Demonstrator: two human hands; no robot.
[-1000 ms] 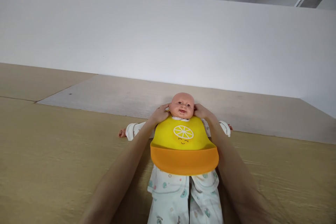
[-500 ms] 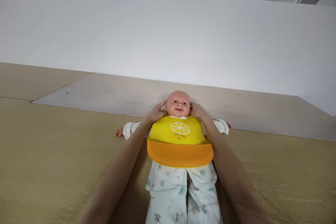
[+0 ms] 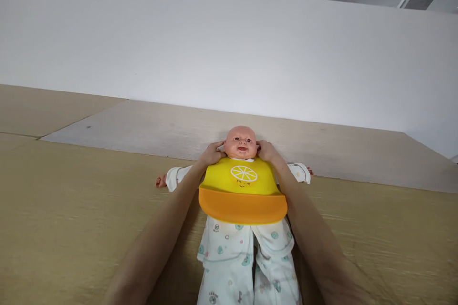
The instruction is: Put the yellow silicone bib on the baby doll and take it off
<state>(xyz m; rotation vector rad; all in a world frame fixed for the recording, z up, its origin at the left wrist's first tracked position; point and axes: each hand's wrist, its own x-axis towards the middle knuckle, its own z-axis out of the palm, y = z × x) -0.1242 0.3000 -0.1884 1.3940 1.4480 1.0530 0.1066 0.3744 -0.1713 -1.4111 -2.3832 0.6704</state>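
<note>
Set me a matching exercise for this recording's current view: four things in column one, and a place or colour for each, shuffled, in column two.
Column one
1. Left hand
2. Right hand
3. Bib's lower pocket
4. Doll's clothes

Column two
A. Orange
B. Beside the doll's head, at the picture's right
C. White with small printed motifs
D. Beside the doll's head, at the picture's left

Right pairs: 1-D, 2-B, 3-A, 4-C
</note>
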